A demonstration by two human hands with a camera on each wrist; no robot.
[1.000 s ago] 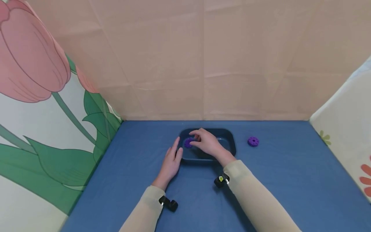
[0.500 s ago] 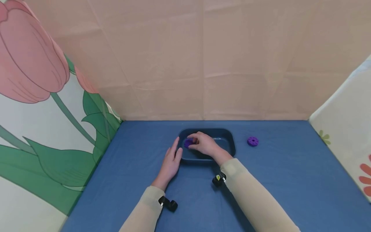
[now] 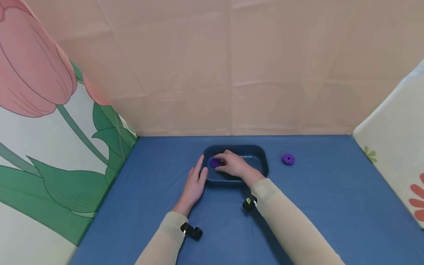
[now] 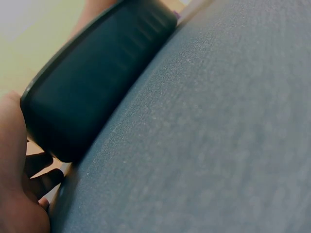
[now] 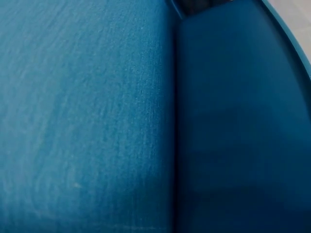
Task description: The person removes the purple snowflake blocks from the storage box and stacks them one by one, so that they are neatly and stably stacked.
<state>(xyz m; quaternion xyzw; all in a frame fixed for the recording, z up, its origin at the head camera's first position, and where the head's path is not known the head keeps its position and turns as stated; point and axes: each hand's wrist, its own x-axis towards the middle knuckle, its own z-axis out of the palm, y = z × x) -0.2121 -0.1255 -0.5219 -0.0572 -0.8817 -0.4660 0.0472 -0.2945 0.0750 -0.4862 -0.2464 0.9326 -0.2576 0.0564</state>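
Note:
A dark blue tray (image 3: pixel 245 179) stands on the blue cloth, and in its left end lies a purple disc (image 3: pixel 214 163), partly covered by fingers. My right hand (image 3: pixel 233 164) reaches over the tray's front rim and pinches this disc between thumb and fingers. Its fingers are out of sight in the right wrist view, which holds mostly the cloth and the tray's wall (image 5: pixel 233 116). My left hand (image 3: pixel 193 187), its fingers extended, rests along the tray's left side. In the left wrist view the left hand (image 4: pixel 17 179) touches the end of the tray (image 4: pixel 92 92).
To the right of the tray, a second purple disc (image 3: pixel 288 159) with holes lies on the blue cloth (image 3: pixel 318 191). A beige curtain (image 3: pixel 232 73) hangs behind. Flower-patterned sheets (image 3: pixel 49 147) bound the space left and right.
The right hand has shifted slightly left and down, and its thumb and fingers have closed in on the disc in the tray. The left hand stays against the tray.

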